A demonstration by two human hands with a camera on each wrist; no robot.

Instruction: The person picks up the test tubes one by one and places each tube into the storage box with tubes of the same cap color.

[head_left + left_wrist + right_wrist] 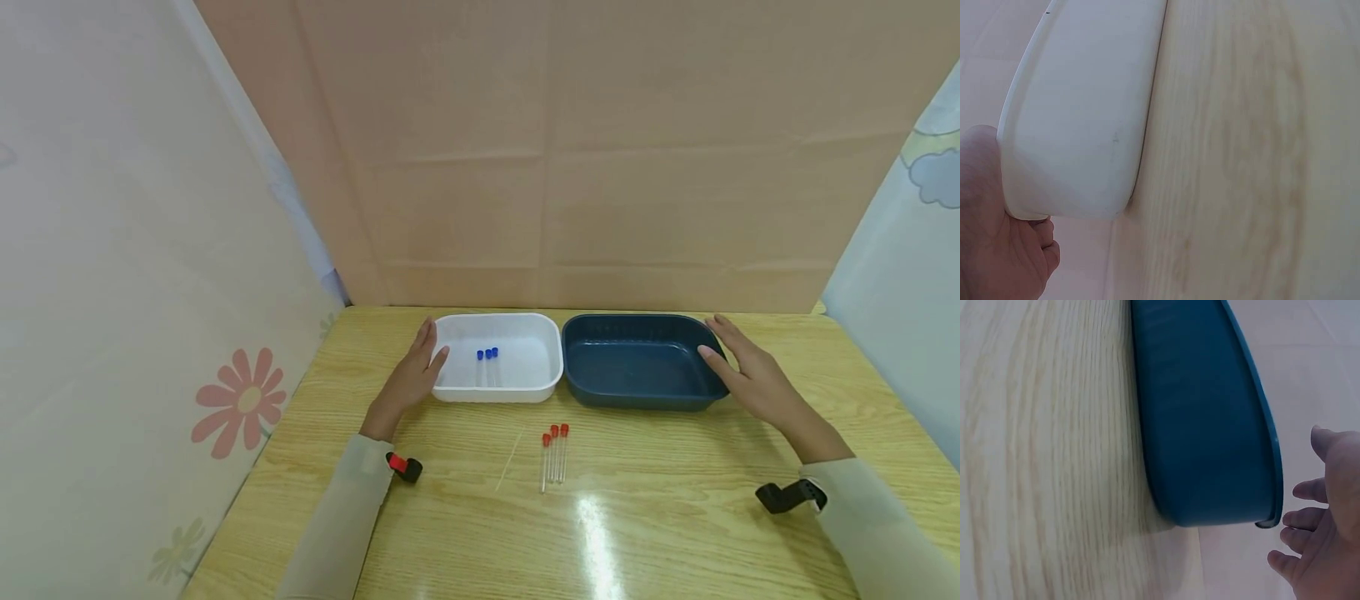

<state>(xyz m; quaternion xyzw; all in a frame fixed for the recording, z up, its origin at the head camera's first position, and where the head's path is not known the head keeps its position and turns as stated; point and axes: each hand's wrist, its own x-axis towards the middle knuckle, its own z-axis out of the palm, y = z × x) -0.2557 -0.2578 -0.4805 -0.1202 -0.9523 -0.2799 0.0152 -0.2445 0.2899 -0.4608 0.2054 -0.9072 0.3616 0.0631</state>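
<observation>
Pale sleeves (337, 517) lay nearest. My left grip (411, 375) held white tray (525, 358); right grip (753, 379) was apart, by dark tray (637, 400). Trays sat side by side on surface (465, 533). Likely tray-setting step; next move seemed to need right grip closing.

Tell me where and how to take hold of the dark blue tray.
Probably best: grip the dark blue tray by its right-end rim, coming from the right and pinching it from inside and outside. The rim juts past the wall there, while the white tray crowds the left end.
</observation>
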